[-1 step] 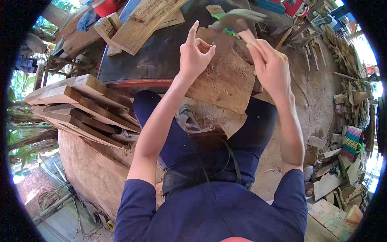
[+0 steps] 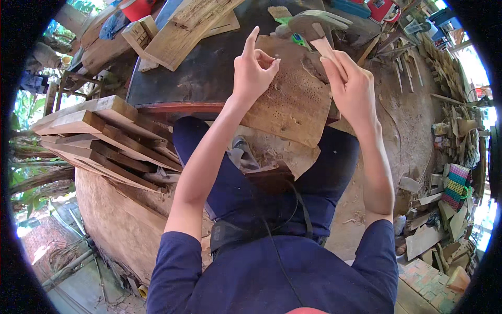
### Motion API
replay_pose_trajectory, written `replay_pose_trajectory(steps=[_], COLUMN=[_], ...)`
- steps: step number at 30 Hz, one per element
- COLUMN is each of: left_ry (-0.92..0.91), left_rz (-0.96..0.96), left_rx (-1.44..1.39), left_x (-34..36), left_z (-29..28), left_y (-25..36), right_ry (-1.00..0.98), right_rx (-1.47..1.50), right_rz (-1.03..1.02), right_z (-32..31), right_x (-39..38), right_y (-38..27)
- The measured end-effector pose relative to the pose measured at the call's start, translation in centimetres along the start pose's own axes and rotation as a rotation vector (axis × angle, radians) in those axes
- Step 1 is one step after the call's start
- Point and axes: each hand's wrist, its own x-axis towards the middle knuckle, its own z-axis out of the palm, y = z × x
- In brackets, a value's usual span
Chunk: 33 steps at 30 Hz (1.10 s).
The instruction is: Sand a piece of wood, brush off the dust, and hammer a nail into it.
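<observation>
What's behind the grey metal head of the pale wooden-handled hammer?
Bright green patches show past the hammer's head, at its upper left and below, plus the black tabletop. Whatever lies directly behind is covered; I can't tell whether the green is one object.

The hammer [image 2: 316,31] is showing a dull metal head [image 2: 306,25] and a wooden handle [image 2: 325,47]. The wooden board [image 2: 293,111] is looking matt and pitted. The surface [image 2: 183,86] is showing scuffs and a faint sheen; the shirt [image 2: 287,267] is looking like matt cloth, the bucket [image 2: 137,10] smooth plastic.
</observation>
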Motion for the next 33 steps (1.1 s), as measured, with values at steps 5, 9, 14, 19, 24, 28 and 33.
replay_pose_trajectory(steps=[5,9,14,19,24,28,33], left_ry=[0.000,-0.054,-0.003,-0.030,-0.030,-0.051,-0.034], left_rz=[0.031,0.027,0.090,0.045,0.054,0.032,0.048], left_rx=[-0.006,0.022,-0.029,-0.020,-0.073,-0.022,-0.066], left_x=[0.1,0.0,0.1,0.4,0.2,0.2,0.1], left_z=[0.1,0.3,0.5,0.4,0.3,-0.1,-0.1], left_y=[-0.2,-0.5,-0.8,-0.6,-0.6,-0.4,-0.3], right_ry=[-0.003,-0.151,-0.165,-0.128,-0.111,-0.113,-0.103], right_rx=[-0.065,0.838,1.253,1.220,1.179,1.147,1.155], right_rz=[-0.046,0.400,0.639,0.625,0.655,0.658,0.645], right_z=[0.4,2.5,5.9,6.8,7.7,7.9,7.9], right_x=[0.1,-1.2,-3.2,-4.0,-4.0,-4.0,-4.0], right_y=[1.1,1.5,2.1,2.2,2.0,1.7,1.6])
